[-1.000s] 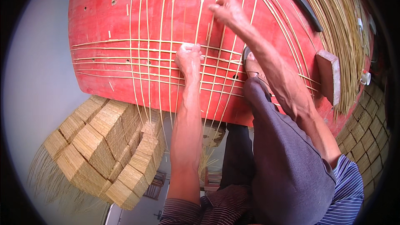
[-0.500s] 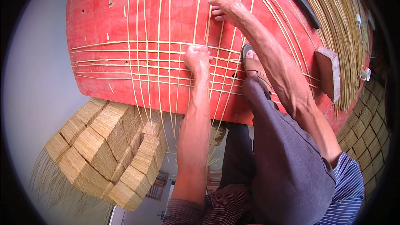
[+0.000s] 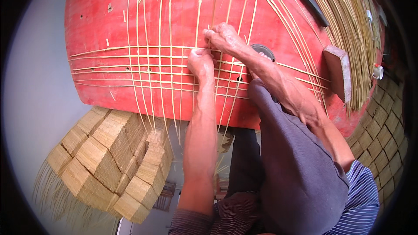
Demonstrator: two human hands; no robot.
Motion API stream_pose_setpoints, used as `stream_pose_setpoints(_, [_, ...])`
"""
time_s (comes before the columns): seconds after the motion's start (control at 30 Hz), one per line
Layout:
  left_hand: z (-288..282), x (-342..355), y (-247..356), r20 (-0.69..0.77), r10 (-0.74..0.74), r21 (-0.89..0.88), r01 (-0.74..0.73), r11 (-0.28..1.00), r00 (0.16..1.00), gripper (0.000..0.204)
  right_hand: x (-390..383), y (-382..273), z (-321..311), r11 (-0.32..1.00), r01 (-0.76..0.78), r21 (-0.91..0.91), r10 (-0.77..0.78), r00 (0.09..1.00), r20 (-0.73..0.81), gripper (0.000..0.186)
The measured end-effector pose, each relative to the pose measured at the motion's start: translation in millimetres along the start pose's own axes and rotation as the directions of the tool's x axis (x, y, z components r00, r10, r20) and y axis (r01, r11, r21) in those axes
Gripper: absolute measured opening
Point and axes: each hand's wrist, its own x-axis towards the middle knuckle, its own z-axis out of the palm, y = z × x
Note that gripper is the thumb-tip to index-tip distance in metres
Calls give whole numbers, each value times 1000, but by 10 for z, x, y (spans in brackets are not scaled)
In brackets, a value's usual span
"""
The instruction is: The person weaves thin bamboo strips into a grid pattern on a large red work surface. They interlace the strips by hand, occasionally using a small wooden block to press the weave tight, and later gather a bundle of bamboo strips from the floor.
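Thin pale bamboo strips (image 3: 161,26) cross in an open woven grid on a red board (image 3: 100,26). My left hand (image 3: 199,63) is closed on a strip at the grid's top rows, its fingertips partly hidden. Just above and to its right, my right hand (image 3: 220,37) has its thumb and fingers closed around an upright strip. My sandalled foot (image 3: 265,54) rests on the board among the strips at the right, partly hidden by my right forearm.
A long bundle of strips (image 3: 348,21) lies along the board's right side, with a dark curved bar (image 3: 305,0), a block (image 3: 337,72) and a white cup (image 3: 378,72) nearby. Stacked woven pieces (image 3: 100,156) sit below the board's left edge; more woven pieces (image 3: 383,135) lie at far right.
My right hand has come down from high on the upright strips to beside my left hand and closed its fingers. My left hand has moved slightly right and stays closed.
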Motion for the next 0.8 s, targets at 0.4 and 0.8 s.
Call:
stream_pose_setpoints(0.4, [59,76,-57,2,-12,-70,12,997,1000,16,-240,-42,0,984,152,-92,-158,985,-64,36])
stream_pose_setpoints(0.8, [17,-41,-19,96,-22,-96,31,995,995,16,-21,697,-1767,522,349,-779,-636,767,-83,25])
